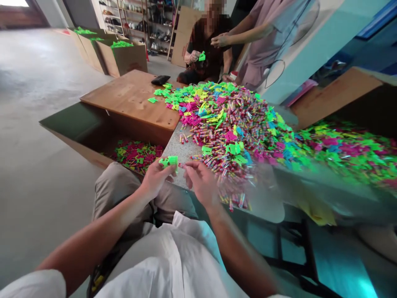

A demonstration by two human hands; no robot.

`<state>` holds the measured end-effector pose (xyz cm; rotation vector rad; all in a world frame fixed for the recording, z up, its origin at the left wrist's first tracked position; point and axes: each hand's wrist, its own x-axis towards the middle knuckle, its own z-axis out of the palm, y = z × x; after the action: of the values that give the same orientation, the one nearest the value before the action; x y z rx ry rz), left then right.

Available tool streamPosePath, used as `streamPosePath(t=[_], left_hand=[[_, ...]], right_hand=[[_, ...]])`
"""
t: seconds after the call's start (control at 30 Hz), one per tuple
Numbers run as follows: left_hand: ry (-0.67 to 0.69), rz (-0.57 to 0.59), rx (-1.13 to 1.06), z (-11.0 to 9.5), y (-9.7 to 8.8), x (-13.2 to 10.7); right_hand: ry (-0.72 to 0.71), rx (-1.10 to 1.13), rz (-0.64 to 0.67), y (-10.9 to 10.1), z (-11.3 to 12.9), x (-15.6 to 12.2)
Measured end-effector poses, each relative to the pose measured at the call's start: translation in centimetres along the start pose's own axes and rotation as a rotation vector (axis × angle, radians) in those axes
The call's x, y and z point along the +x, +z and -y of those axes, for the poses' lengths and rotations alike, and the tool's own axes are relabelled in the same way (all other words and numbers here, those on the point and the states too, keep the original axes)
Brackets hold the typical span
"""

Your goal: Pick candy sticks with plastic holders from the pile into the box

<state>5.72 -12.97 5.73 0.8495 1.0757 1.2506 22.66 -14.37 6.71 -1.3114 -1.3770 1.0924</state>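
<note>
My left hand point(157, 177) grips a bright green plastic piece point(171, 161) with cut-out holes, just above my lap at the table's near corner. Close beside it, my right hand point(200, 178) pinches a small tube with a red and white wrapper point(181, 165), its end pointing at the green piece. Whether the two touch I cannot make out. In front of both hands spreads a large heap of similar wrapped tubes point(245, 111), mixed with green, pink, yellow and blue plastic pieces point(234, 148).
Left of my knees, an open carton point(71, 142) holds more coloured pieces, beside a wooden board point(130, 97) bearing a black pouch point(160, 80). Another carton point(338, 97) stands at right by a pile of pieces. Across the table, a seated person point(211, 54) holds a green piece; another person stands alongside.
</note>
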Motion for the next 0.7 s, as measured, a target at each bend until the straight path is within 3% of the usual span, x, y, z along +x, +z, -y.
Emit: streamPosePath(t=[0.23, 0.4, 0.5, 0.63, 0.7], left_hand=[[0.062, -0.070, 0.085, -0.5, 0.7, -0.7], [0.119, -0.086, 0.161, -0.7, 1.0, -1.3], [0.116, -0.057, 0.163, -0.6, 0.5, -1.3], [0.045, 0.036, 0.117, 0.3, -0.4, -0.8], [0.018, 0.040, 0.089, 0.7, -0.7, -0.5]], right_hand=[[-0.062, -0.082, -0.112, 1.1, -0.3, -0.6], [-0.079, -0.112, -0.124, 1.1, -0.1, -0.7], [-0.024, -0.080, -0.053, 0.2, 0.1, 0.1], [0.084, 0.038, 0.177, -0.8, 0.0, 1.8], [0.111, 0.070, 0.200, -0.6, -0.2, 2.3]])
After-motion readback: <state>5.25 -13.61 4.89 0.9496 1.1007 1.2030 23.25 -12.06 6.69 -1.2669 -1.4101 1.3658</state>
